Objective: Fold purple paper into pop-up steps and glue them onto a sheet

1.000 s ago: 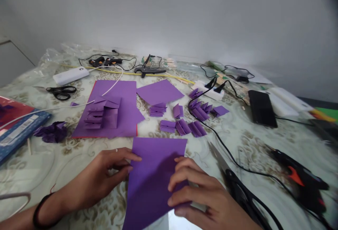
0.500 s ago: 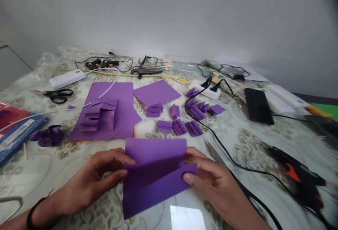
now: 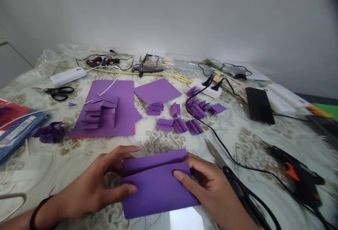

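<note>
A sheet of purple paper (image 3: 158, 191), bent over toward its far edge, is between my hands above the table. My right hand (image 3: 211, 184) grips its right side, thumb on the front flap and fingers behind. My left hand (image 3: 105, 180) holds the left side, its thumb on the front flap and the index finger stretched out over the far edge. Beyond lie several small folded purple paper pieces (image 3: 180, 125) and larger purple sheets (image 3: 124, 89). Large scissors (image 3: 237, 184) lie beside my right hand, partly hidden by it.
At right lie a black glue gun (image 3: 295, 173) with its cord and a phone (image 3: 260, 105). A power strip (image 3: 206, 88) stands behind the folded pieces. Smaller scissors (image 3: 59, 92), crumpled purple paper (image 3: 50, 132) and a white power bank (image 3: 68, 76) are at left.
The near part of the sheet has been raised and bent toward the far edge, narrowing the gap between them. My left thumb has moved onto the front flap.
</note>
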The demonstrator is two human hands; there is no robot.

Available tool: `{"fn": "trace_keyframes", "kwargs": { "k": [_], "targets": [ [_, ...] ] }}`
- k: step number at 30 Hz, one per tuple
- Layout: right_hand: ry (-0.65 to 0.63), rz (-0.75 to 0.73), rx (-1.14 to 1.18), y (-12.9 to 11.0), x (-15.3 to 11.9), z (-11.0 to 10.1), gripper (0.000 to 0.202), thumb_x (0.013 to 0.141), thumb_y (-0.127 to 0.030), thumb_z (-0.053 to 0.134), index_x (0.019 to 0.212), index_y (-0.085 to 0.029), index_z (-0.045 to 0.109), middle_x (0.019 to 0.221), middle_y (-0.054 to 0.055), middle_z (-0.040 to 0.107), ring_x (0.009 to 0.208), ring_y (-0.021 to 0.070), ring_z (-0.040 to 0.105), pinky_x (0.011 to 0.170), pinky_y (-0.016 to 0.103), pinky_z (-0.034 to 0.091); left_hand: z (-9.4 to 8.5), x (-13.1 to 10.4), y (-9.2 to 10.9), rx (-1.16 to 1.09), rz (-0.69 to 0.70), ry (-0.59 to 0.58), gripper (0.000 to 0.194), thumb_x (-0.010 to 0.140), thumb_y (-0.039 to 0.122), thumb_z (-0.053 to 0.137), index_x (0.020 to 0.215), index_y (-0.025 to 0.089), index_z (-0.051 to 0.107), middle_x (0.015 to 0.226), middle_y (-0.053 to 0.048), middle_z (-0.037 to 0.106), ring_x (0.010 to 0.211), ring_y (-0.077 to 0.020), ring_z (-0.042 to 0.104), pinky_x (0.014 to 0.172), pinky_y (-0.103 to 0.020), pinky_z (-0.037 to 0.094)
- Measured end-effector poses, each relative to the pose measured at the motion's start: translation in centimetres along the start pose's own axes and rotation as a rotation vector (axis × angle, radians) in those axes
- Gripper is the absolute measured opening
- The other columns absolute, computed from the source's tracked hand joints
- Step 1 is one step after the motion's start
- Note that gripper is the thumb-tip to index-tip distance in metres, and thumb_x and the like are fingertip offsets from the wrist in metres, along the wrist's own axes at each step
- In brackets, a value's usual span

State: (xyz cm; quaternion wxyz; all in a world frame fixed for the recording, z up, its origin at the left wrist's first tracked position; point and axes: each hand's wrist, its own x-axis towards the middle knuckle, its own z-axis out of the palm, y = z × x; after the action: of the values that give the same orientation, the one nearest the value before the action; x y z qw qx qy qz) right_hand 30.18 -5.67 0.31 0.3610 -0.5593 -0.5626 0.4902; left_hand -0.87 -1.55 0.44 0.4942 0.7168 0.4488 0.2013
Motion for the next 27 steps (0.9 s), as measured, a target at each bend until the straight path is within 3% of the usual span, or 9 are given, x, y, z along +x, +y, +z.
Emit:
{"fn": "trace_keyframes", "kwargs": {
  "k": [4, 8, 16, 23, 27],
  "targets": [
    [0.050, 0.026, -0.018, 0.0, -0.3, 0.4, 0.033, 0.097, -0.051, 0.071, 0.081, -0.021, 0.073, 0.081, 0.003, 0.071, 0.074, 0.0194, 0.061, 0.065, 0.027, 0.052, 0.6, 0.0, 0.9, 0.100, 0.095, 0.042, 0.046, 0.095, 0.048, 0.081, 0.140, 0.044, 0.073, 0.132, -0.001, 0.081, 0.097, -0.0209, 0.080, 0.085, -0.027, 0.067],
    [0.082, 0.036, -0.040, -0.3, -0.6, 0.6, 0.033, 0.097, -0.051, 0.070, 0.083, -0.022, 0.075, 0.082, 0.004, 0.074, 0.074, 0.0200, 0.065, 0.066, 0.027, 0.055, 0.9, 0.2, 1.4, 0.114, 0.161, 0.075, 0.042, 0.096, 0.043, 0.081, 0.138, 0.044, 0.075, 0.129, 0.002, 0.083, 0.094, -0.0190, 0.083, 0.080, -0.023, 0.067],
    [0.125, 0.033, -0.010, -0.6, -0.6, 0.7, 0.033, 0.095, -0.051, 0.071, 0.078, -0.022, 0.071, 0.070, 0.001, 0.069, 0.060, 0.0157, 0.060, 0.052, 0.022, 0.048, 1.1, 0.9, 1.3, 0.050, 0.118, 0.022, 0.029, 0.103, 0.037, 0.071, 0.131, 0.035, 0.079, 0.123, 0.000, 0.085, 0.102, -0.0194, 0.082, 0.085, -0.023, 0.065],
    [0.116, 0.010, 0.000, -0.6, -0.4, 0.6, 0.030, 0.094, -0.052, 0.074, 0.088, -0.023, 0.074, 0.077, 0.002, 0.072, 0.065, 0.0181, 0.067, 0.054, 0.025, 0.051, 1.2, 2.0, 3.8, 0.040, 0.070, -0.001, 0.017, 0.101, 0.037, 0.073, 0.112, 0.026, 0.081, 0.109, -0.002, 0.084, 0.090, -0.0193, 0.078, 0.079, -0.027, 0.062],
    [0.071, 0.005, 0.020, -0.3, -0.7, 0.6, 0.031, 0.094, -0.053, 0.075, 0.087, -0.023, 0.073, 0.078, 0.003, 0.071, 0.067, 0.0187, 0.066, 0.055, 0.025, 0.050, 1.6, 2.2, 5.2, 0.107, 0.097, -0.062, 0.035, 0.099, 0.036, 0.076, 0.134, 0.034, 0.079, 0.127, -0.002, 0.084, 0.105, -0.0247, 0.081, 0.091, -0.031, 0.063]
  ]
}}
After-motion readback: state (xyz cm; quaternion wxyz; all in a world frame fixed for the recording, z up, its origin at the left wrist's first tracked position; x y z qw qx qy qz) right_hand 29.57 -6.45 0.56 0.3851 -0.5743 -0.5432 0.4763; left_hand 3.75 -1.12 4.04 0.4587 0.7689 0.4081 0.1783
